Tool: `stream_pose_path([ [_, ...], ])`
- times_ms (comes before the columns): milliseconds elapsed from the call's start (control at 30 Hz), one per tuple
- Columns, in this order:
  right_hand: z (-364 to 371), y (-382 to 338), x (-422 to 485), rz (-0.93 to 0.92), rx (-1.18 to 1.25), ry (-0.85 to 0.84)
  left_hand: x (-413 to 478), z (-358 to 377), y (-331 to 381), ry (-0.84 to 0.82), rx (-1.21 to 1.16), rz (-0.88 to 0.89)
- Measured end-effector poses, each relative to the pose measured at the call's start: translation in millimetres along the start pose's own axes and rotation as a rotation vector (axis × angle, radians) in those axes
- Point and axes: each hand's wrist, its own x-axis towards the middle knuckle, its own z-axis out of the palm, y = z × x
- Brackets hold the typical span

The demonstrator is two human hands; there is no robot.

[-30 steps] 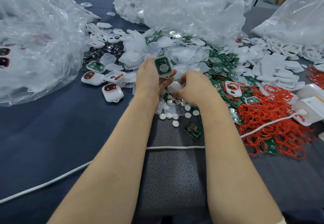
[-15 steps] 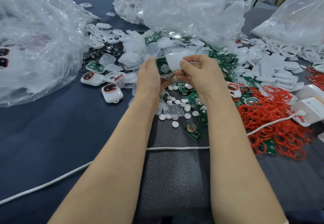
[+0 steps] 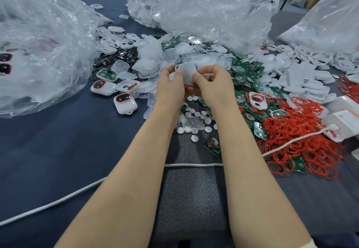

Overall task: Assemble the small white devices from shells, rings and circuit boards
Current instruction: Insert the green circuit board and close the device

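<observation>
Left hand [image 3: 170, 86] and right hand [image 3: 210, 84] both pinch white shell [image 3: 186, 71], thumbs on top, above circuit boards [image 3: 250, 84] on counter [image 3: 58, 141].

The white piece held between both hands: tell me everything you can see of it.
The white piece is a small rounded-square shell of matte, slightly translucent-looking plastic, plain face toward the camera. A thin white loop shows at its upper left edge. It is held above the heap of parts, pinched between the left hand and the right hand, thumbs on its face. Its inside is hidden.
</observation>
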Motion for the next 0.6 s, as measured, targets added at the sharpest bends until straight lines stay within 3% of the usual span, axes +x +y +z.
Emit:
stream_pose_path([
  [400, 1.9, 3.8, 0.2, -0.086, -0.255, 0.113, 0.7, 0.9, -7.2, -0.030, 0.148, 0.115],
  [600, -7.4, 2.9, 3.2, 0.014, 0.017, 0.034, -2.1, 1.1, -6.3, -0.110, 0.111, 0.089],
])
